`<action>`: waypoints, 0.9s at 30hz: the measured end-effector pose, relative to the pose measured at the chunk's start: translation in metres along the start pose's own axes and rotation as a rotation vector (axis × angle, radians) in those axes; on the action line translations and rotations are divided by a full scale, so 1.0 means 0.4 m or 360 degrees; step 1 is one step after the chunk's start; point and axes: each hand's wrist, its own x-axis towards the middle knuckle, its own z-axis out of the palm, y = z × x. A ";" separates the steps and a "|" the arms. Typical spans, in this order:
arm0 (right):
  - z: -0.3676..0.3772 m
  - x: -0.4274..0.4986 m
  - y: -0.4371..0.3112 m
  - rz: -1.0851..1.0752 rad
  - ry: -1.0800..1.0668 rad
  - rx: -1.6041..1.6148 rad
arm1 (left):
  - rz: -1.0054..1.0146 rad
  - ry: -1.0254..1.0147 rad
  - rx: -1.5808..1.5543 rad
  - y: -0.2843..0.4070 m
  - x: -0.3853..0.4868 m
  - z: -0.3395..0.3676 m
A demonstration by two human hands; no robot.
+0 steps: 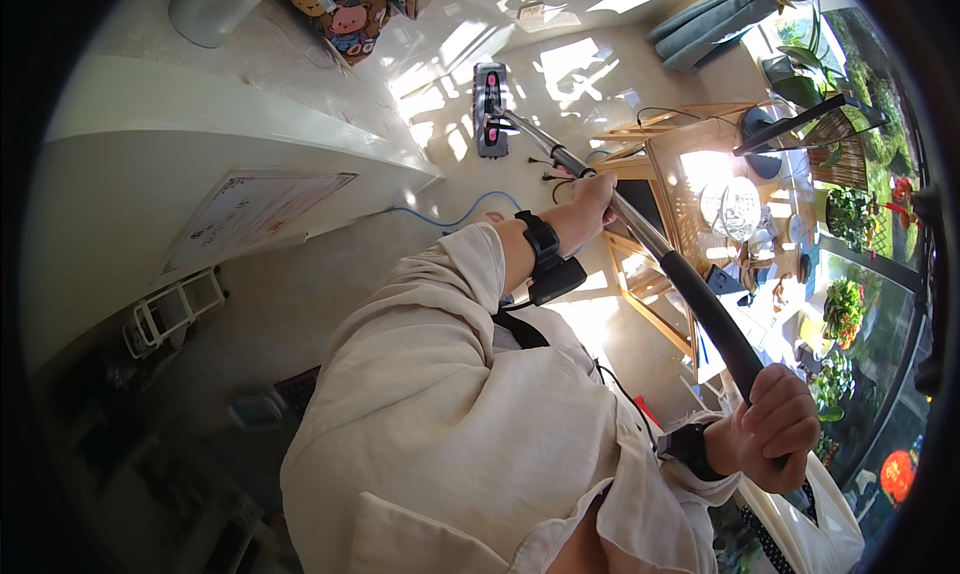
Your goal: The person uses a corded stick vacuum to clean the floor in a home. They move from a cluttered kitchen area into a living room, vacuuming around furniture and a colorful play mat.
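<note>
My left hand (595, 199) is wrapped around the metal pole (637, 225) of a floor sweeper or mop, near its telescopic joint. Farther back, my right hand (780, 427) grips the end of its curved black handle (712, 315). At the far end of the pole, the flat grey head (491, 110) with two pink parts rests on the sunlit floor. Black straps circle both wrists, and a black box (557, 280) hangs at the left one.
A blue cable (469, 217) and black plugs (551, 176) lie on the floor. A wooden table (675, 150) with clutter stands at right, by potted plants (844, 311). A white partition (247, 154) rises at left. Beyond are a patterned bag (349, 22) and a metal bin (217, 11).
</note>
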 end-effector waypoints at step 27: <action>0.008 0.116 -0.018 -0.0057 -0.1404 0.0690 | 0.0106 0.0036 -0.0966 -0.003 -0.193 -0.209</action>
